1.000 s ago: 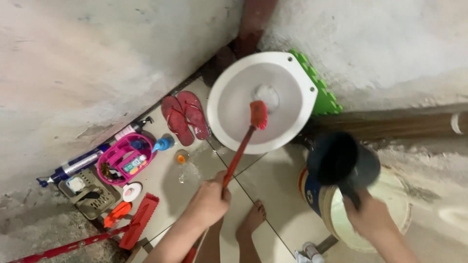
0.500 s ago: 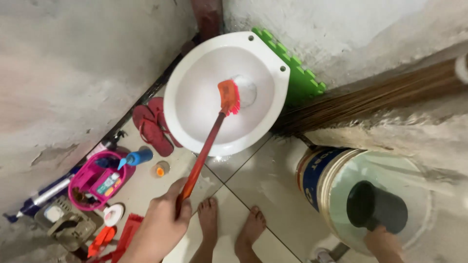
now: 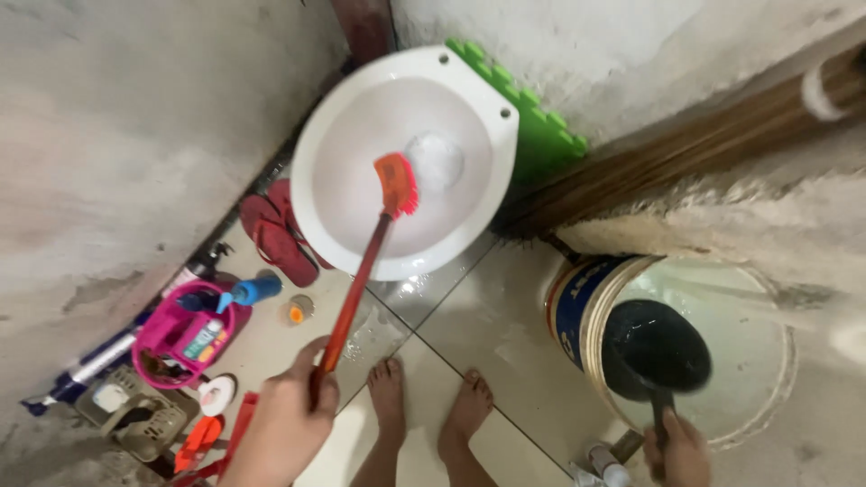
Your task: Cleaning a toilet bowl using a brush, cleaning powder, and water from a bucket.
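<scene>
The left hand (image 3: 284, 424) grips a red toilet brush (image 3: 365, 271), its head reaching into the white toilet bowl (image 3: 352, 180); the right hand (image 3: 678, 451) closes on a dark dipper (image 3: 657, 347) (held low, in the water bucket (image 3: 577, 311)).

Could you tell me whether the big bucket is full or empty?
Nearly full: pale water lies close to the rim of the bucket, and the dark scoop dips in.
</scene>
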